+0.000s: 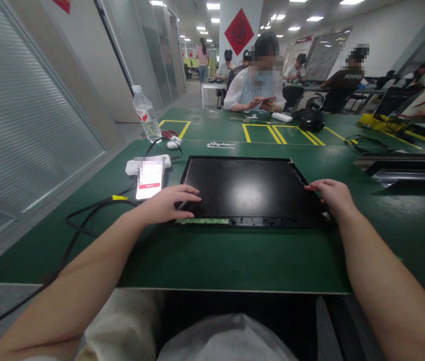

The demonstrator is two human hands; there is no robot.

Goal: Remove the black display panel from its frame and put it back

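Head: panel, long axis crosswise

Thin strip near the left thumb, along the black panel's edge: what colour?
The strip is green, seen in the head view.

Looks like an electronics workshop in an office space. Shown by a green worktop marked with yellow lines, a black panel with a green circuit strip near the near edge, blinds off the left edge, seated people beyond the far edge, and ceiling lights.
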